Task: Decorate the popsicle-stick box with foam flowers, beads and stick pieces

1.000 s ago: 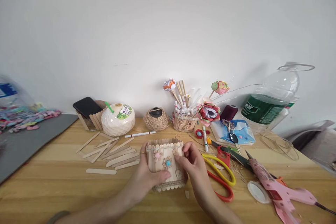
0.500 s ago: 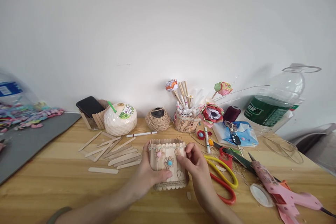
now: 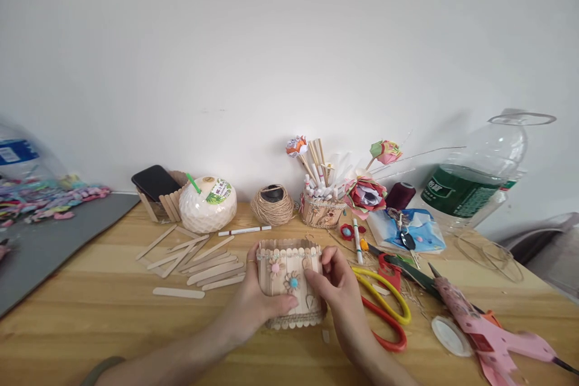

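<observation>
A box made of craft sticks (image 3: 283, 298) stands before me at the table's front, its sides scalloped by the rounded stick ends. Its front carries a pink-centred flower (image 3: 275, 268), a blue-centred flower (image 3: 293, 282) and a small heart (image 3: 310, 301), with twine along the lower edge. My left hand (image 3: 260, 292) grips the box's left side, thumb across the front. On the right side, my right hand (image 3: 337, 277) has its thumb pressed near a small wooden piece (image 3: 307, 262) at the upper right; its other fingers are curled, partly behind the box.
Loose craft sticks (image 3: 212, 270) lie to the left. Scissors with red and yellow handles (image 3: 393, 329), a pink glue gun (image 3: 488, 332) and a white lid (image 3: 451, 336) are at right. Behind stand a white coconut (image 3: 208, 208), a twine ball (image 3: 272, 208) and a decorated holder (image 3: 322, 214).
Almost nothing differs. The box seems tilted very slightly, while both hands keep the same hold on it.
</observation>
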`<state>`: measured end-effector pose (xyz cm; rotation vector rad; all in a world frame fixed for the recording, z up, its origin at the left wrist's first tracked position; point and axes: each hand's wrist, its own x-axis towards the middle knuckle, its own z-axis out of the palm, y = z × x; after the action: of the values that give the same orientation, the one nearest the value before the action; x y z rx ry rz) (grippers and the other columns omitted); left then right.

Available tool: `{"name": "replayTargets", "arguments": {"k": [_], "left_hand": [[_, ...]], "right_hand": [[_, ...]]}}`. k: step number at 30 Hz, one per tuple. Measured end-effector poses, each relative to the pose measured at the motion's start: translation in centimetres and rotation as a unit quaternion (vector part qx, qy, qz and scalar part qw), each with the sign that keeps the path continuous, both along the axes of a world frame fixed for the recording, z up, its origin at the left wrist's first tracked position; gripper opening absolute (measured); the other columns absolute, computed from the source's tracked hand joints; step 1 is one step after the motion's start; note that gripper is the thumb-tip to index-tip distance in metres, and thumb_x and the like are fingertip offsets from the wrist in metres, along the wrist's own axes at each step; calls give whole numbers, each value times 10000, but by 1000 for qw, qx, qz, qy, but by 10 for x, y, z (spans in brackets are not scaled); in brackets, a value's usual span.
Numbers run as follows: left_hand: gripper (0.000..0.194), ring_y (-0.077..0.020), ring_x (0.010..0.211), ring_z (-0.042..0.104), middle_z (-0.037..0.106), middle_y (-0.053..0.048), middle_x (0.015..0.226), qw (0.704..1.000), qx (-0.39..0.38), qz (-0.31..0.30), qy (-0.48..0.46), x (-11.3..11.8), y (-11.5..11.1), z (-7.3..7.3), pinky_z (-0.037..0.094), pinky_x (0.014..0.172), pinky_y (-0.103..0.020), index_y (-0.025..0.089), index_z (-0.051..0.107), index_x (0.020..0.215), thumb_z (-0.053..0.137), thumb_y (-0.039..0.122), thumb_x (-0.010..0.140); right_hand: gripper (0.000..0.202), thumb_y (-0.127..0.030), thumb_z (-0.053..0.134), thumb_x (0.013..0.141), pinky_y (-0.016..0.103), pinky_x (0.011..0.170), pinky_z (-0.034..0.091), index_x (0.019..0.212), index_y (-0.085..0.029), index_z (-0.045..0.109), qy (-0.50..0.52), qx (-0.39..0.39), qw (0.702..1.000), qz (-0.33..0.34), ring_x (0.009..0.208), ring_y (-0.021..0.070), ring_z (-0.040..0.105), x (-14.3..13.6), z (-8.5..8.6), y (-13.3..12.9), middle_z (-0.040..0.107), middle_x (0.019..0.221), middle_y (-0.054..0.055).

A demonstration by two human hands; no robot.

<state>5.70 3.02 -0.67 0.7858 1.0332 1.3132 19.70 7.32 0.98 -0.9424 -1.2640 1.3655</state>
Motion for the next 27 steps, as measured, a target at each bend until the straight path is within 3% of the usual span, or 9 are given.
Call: {"name": "replayTargets", "arguments": {"k": [17,27], "left_hand": [[1089,-266,1067,539,526,-160,1198,1000,16,-12,2,1,-3,2,402,932,-404,191,38,1325,800,258,549],[1161,-299,1098,535,502,-189,1245,1000,-4,-5,9,1,-4,2,400,946,-431,186,-13,1356,809,255,539]], "right_hand": [[292,-252,599,596,216,472,234,636,-232,310,-32,23,999,-15,532,97,244,-2,4,2,271,580,-85],[280,-273,595,649,224,480,221,667,-230,319,-33,24,999,-7,543,101,231,2,-1,0,262,596,-80]]}}
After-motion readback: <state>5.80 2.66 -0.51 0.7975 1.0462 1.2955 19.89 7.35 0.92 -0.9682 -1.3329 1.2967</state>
